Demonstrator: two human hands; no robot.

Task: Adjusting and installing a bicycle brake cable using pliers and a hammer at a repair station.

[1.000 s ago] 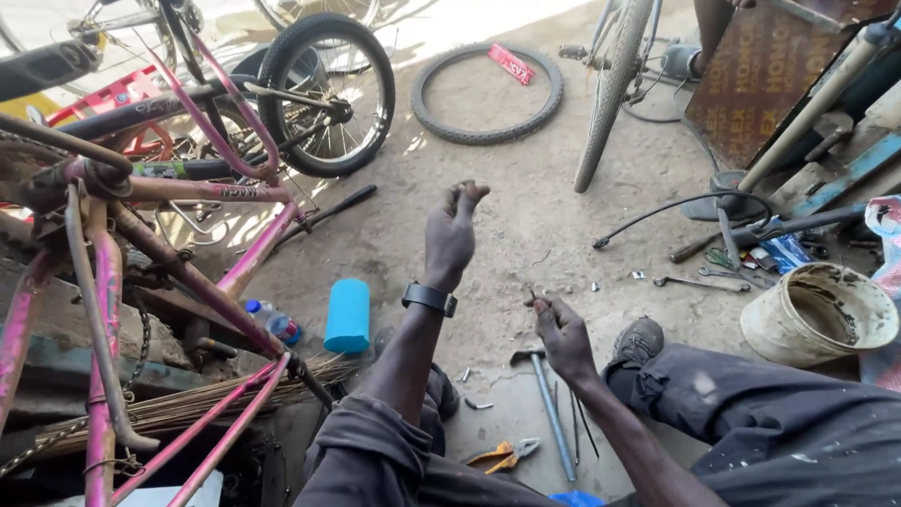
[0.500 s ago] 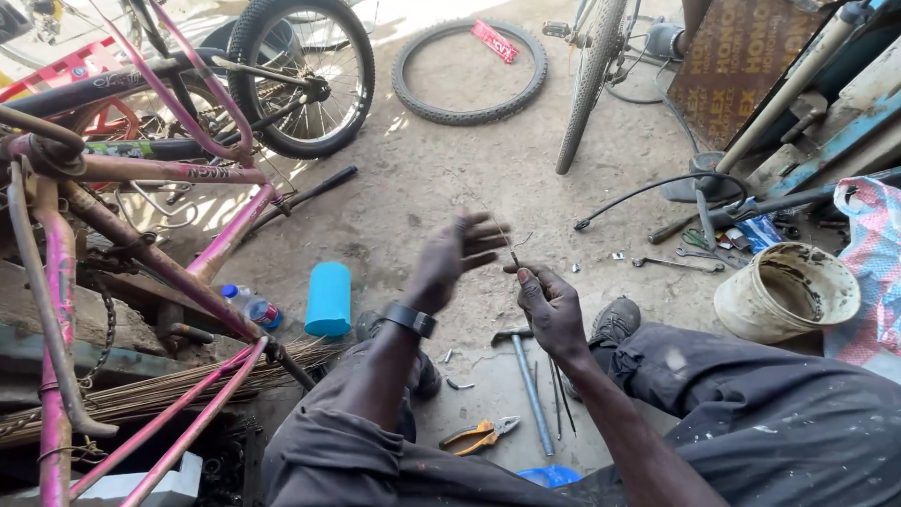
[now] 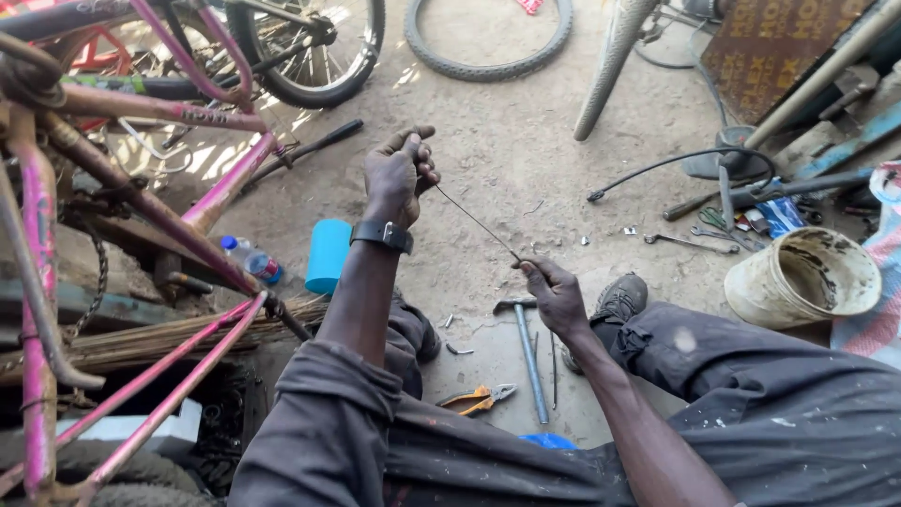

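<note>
Now both hands, left hand (image 3: 399, 174) and right hand (image 3: 556, 293), each grip the thin spoke (image 3: 477, 222) ends

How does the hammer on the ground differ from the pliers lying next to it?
The hammer is long and plain metal grey; the pliers are shorter, with orange handles. The hammer lies nearly straight away from the person, head far; the pliers lie crosswise, jaws toward the hammer. The pliers' handles are spread; the hammer is one rigid piece. Both rest untouched on the dirt.
</note>
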